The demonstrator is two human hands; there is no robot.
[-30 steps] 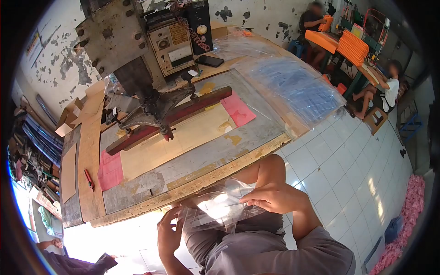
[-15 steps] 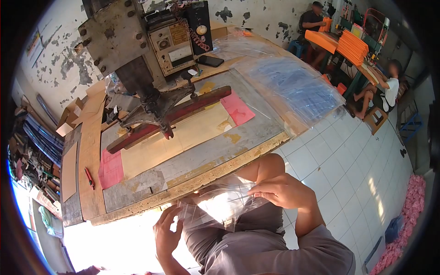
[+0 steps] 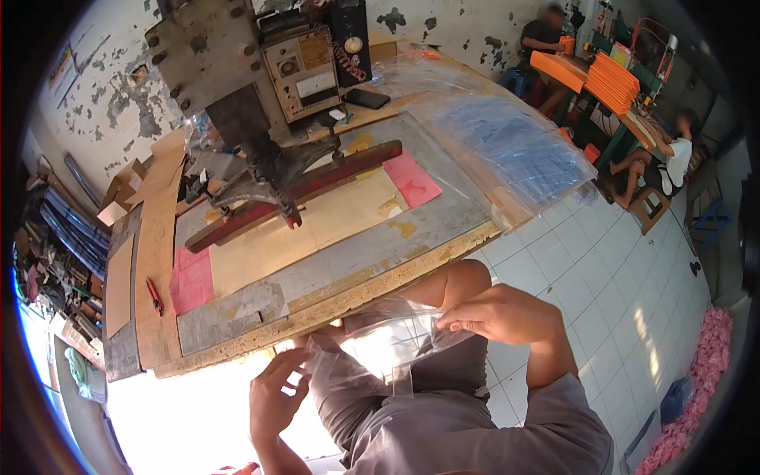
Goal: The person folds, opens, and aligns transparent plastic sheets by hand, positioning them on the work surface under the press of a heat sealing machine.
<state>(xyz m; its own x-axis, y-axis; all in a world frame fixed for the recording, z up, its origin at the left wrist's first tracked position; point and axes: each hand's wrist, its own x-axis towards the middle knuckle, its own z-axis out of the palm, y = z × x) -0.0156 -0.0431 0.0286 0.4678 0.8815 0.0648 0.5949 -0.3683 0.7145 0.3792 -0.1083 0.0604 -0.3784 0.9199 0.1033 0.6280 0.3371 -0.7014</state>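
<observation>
Right hand (image 3: 503, 314) pinches a clear plastic sheet (image 3: 342, 370) by its right side; the left hand (image 3: 273, 393), fingers curved, is at its left edge, though whether it grips cannot be told. Beyond them spreads a worktable (image 3: 356, 302), with a bar press (image 3: 261, 146) above its middle. Blue-tinted plastic sheets (image 3: 511, 150) lie on its right side. Held over the lap, the clear sheet is just beside the table's near edge. Far off rests a dark phone (image 3: 366, 98); at left, a red-handled tool (image 3: 154, 297).
</observation>
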